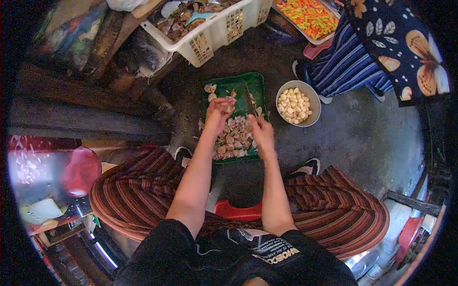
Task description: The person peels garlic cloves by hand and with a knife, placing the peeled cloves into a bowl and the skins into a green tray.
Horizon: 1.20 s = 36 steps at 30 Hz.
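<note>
My right hand (262,135) is closed around the handle of a knife (249,98), its dark blade pointing away from me over a green tray (260,81). Curled above the tray's left side, my left hand (219,112) has its fingertips drawn together on a small pale piece that looks like a garlic clove (230,109). Garlic skins (234,136) heap up across the near half of the tray, and a few garlic pieces (210,89) lie in its far left corner. To the right, a grey bowl (315,114) holds many peeled garlic cloves (293,103).
A white plastic basket (200,42) filled with scraps stands at the far left. Cut chillies (307,16) fill a tray at the back. Another person in striped trousers (350,64) is beside the bowl. A red stool (238,209) shows beneath me.
</note>
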Each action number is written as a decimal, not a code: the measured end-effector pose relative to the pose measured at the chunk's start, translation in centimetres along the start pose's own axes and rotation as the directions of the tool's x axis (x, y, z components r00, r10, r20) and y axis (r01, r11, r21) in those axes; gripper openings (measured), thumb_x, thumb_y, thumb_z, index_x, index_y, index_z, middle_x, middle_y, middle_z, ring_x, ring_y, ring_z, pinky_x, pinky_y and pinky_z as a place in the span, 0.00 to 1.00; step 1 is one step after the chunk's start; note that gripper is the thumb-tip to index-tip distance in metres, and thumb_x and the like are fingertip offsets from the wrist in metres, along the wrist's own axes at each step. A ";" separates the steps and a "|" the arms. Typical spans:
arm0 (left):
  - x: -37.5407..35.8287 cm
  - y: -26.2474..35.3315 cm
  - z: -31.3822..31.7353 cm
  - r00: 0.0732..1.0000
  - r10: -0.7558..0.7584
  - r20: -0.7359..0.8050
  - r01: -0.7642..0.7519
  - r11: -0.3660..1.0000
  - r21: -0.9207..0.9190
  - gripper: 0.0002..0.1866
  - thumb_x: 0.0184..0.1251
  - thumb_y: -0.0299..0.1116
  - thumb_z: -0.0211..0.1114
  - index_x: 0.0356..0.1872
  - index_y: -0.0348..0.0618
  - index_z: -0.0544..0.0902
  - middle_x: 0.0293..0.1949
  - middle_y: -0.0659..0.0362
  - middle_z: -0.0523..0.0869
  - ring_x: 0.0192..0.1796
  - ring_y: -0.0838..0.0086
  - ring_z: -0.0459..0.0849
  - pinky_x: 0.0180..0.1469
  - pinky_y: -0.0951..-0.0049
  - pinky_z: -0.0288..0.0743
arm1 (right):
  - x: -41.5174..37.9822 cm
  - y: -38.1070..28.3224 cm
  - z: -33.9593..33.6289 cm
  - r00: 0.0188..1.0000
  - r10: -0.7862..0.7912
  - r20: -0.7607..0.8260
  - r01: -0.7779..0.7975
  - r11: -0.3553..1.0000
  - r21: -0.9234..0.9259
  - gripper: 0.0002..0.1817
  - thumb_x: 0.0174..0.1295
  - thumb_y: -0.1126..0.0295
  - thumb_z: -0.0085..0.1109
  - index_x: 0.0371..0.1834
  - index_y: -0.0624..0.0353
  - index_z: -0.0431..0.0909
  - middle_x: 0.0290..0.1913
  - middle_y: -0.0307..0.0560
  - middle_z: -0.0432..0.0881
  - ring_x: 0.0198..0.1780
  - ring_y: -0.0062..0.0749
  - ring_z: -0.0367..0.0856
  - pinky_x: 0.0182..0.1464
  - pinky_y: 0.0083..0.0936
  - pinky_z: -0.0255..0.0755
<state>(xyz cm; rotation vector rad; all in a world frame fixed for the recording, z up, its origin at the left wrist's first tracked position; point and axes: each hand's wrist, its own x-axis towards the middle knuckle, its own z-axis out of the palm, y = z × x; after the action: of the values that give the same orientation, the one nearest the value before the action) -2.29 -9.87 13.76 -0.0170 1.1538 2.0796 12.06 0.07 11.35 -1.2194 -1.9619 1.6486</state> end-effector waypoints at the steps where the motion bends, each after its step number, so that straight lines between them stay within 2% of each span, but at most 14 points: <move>1: -0.5 -0.1 0.6 0.998 0.056 -0.011 -0.056 0.998 -0.004 0.04 0.62 0.24 0.56 0.36 0.39 0.73 0.46 0.50 0.79 0.56 0.62 0.77 0.55 0.62 0.75 | -0.6 -1.7 -0.2 1.000 -0.014 0.017 0.015 0.999 -0.042 0.26 0.60 0.45 0.54 0.39 0.61 0.81 0.27 0.46 0.77 0.30 0.33 0.74 0.34 0.29 0.66; 2: -0.7 -0.1 0.8 0.998 0.061 -0.003 -0.061 0.998 -0.002 0.04 0.62 0.24 0.56 0.36 0.39 0.73 0.46 0.50 0.79 0.56 0.62 0.77 0.55 0.62 0.75 | -1.2 -3.4 -0.3 0.999 -0.028 0.033 0.031 0.996 -0.085 0.29 0.58 0.42 0.53 0.43 0.60 0.81 0.35 0.60 0.83 0.40 0.48 0.82 0.45 0.35 0.72; 3: -0.6 -0.5 0.6 0.996 0.050 0.077 -0.047 0.998 -0.035 0.04 0.61 0.23 0.56 0.36 0.40 0.74 0.47 0.50 0.79 0.57 0.62 0.76 0.57 0.62 0.73 | -1.7 -4.5 -0.1 0.998 0.027 0.063 -0.031 0.998 0.057 0.27 0.57 0.45 0.58 0.41 0.61 0.81 0.33 0.56 0.83 0.37 0.41 0.82 0.42 0.33 0.72; 4: -1.1 -0.2 1.3 0.987 0.039 0.155 -0.030 0.997 -0.066 0.04 0.61 0.23 0.56 0.36 0.41 0.75 0.47 0.51 0.80 0.59 0.62 0.74 0.58 0.63 0.70 | -2.3 -5.6 -0.1 0.998 0.022 0.057 -0.025 0.998 0.062 0.27 0.57 0.45 0.58 0.41 0.61 0.81 0.33 0.56 0.83 0.37 0.41 0.82 0.42 0.33 0.72; 6: -2.8 0.1 3.0 0.992 -0.001 0.123 0.010 0.997 -0.074 0.07 0.60 0.21 0.55 0.38 0.41 0.75 0.49 0.51 0.79 0.58 0.64 0.75 0.59 0.66 0.68 | -3.2 -7.6 -0.2 0.996 -0.093 -0.005 0.093 0.993 0.067 0.25 0.56 0.48 0.61 0.40 0.63 0.81 0.32 0.53 0.84 0.35 0.34 0.81 0.40 0.30 0.72; 10: -4.1 0.3 4.5 0.994 0.085 0.076 -0.092 0.991 0.100 0.11 0.63 0.20 0.52 0.46 0.39 0.75 0.53 0.54 0.77 0.52 0.69 0.77 0.58 0.72 0.68 | -3.5 -7.8 -0.8 0.992 -0.120 0.040 0.108 0.970 0.218 0.20 0.55 0.55 0.64 0.40 0.63 0.81 0.32 0.47 0.84 0.33 0.27 0.80 0.39 0.27 0.72; 13: -5.3 1.4 5.1 0.984 0.072 0.164 -0.115 0.957 0.266 0.11 0.63 0.21 0.57 0.46 0.40 0.77 0.50 0.57 0.80 0.51 0.73 0.78 0.55 0.73 0.70 | -2.8 -7.3 -1.5 0.986 -0.149 0.077 0.124 0.956 0.265 0.20 0.54 0.56 0.66 0.41 0.62 0.81 0.33 0.45 0.84 0.34 0.25 0.79 0.40 0.26 0.72; 14: -5.7 2.0 5.4 0.976 0.109 0.189 -0.184 0.878 0.443 0.10 0.63 0.21 0.57 0.45 0.41 0.78 0.47 0.59 0.80 0.47 0.75 0.78 0.51 0.75 0.71 | -2.7 -7.1 -1.6 0.985 -0.155 0.076 0.130 0.954 0.269 0.20 0.54 0.56 0.66 0.41 0.62 0.81 0.33 0.45 0.84 0.34 0.25 0.79 0.40 0.26 0.72; 15: -5.8 2.4 5.5 0.966 0.141 0.218 -0.246 0.762 0.599 0.10 0.63 0.21 0.57 0.44 0.41 0.80 0.44 0.61 0.81 0.44 0.78 0.79 0.48 0.77 0.72 | -2.9 -7.5 -1.8 0.982 -0.173 0.080 0.144 0.947 0.286 0.16 0.55 0.59 0.66 0.40 0.59 0.81 0.29 0.37 0.80 0.27 0.16 0.72 0.30 0.19 0.65; 16: -6.0 2.5 5.4 0.965 0.145 0.219 -0.250 0.760 0.600 0.10 0.63 0.21 0.57 0.44 0.41 0.80 0.44 0.61 0.81 0.44 0.78 0.79 0.48 0.77 0.72 | -3.1 -7.8 -2.0 0.978 -0.190 0.086 0.156 0.941 0.301 0.12 0.56 0.62 0.66 0.38 0.56 0.81 0.24 0.29 0.77 0.20 0.08 0.65 0.19 0.12 0.58; 18: -6.2 2.9 5.6 0.947 0.208 0.245 -0.318 0.711 0.627 0.09 0.62 0.23 0.61 0.43 0.40 0.83 0.37 0.62 0.83 0.39 0.79 0.80 0.44 0.77 0.74 | -3.3 -8.2 -2.5 0.971 -0.215 0.107 0.176 0.939 0.294 0.13 0.56 0.61 0.66 0.38 0.57 0.82 0.24 0.29 0.77 0.20 0.08 0.65 0.19 0.12 0.58; 26: -7.3 3.9 5.2 0.944 0.154 0.293 -0.312 0.709 0.632 0.09 0.62 0.24 0.62 0.43 0.38 0.83 0.35 0.62 0.84 0.38 0.80 0.80 0.43 0.77 0.74 | -4.0 -8.3 -3.5 0.928 -0.314 0.199 0.253 0.926 0.279 0.15 0.59 0.59 0.63 0.42 0.58 0.81 0.28 0.30 0.78 0.22 0.10 0.68 0.22 0.14 0.61; 28: -7.3 3.8 5.0 0.947 0.148 0.286 -0.301 0.723 0.622 0.09 0.62 0.24 0.62 0.43 0.38 0.83 0.35 0.61 0.84 0.38 0.80 0.80 0.43 0.78 0.74 | -4.5 -9.0 -3.9 0.943 -0.197 0.267 0.094 0.931 0.354 0.15 0.60 0.59 0.62 0.43 0.58 0.80 0.28 0.30 0.77 0.24 0.10 0.67 0.23 0.14 0.61; 36: -6.6 3.5 3.6 0.972 0.083 0.218 -0.191 0.817 0.544 0.09 0.61 0.24 0.62 0.43 0.38 0.80 0.39 0.61 0.83 0.38 0.80 0.80 0.39 0.77 0.74 | -4.4 -9.1 -4.2 0.933 -0.206 0.294 0.104 0.939 0.328 0.15 0.60 0.59 0.63 0.43 0.57 0.80 0.20 0.27 0.72 0.19 0.09 0.63 0.21 0.13 0.56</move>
<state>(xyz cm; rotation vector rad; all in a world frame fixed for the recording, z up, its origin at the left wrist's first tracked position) 1.53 -12.32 20.73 0.5486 1.6454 1.7326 13.91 -0.32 22.10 -0.6907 -1.8217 2.0764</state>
